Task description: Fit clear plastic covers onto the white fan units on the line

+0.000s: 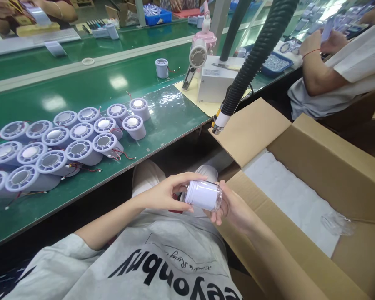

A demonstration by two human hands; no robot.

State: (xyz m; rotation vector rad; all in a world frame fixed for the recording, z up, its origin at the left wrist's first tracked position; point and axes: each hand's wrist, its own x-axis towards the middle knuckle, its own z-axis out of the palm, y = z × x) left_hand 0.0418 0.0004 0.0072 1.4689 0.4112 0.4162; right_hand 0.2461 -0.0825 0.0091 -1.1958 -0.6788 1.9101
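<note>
Above my lap, a small lavender cylinder in a clear plastic cup lies on its side between my two hands. My left hand grips its left end, thumb and fingers on opposite sides, with a bit of red showing by the palm. Around the clear right end curl the fingers of my right hand. Similar lavender cylinders with round silver discs and thin red wires stand in rows on the green bench to the left.
An open cardboard box to my right holds a white sheet and a clear cup. A black corrugated hose hangs over the bench edge. Behind it stand a white box-shaped device and a small fan. Co-workers sit nearby.
</note>
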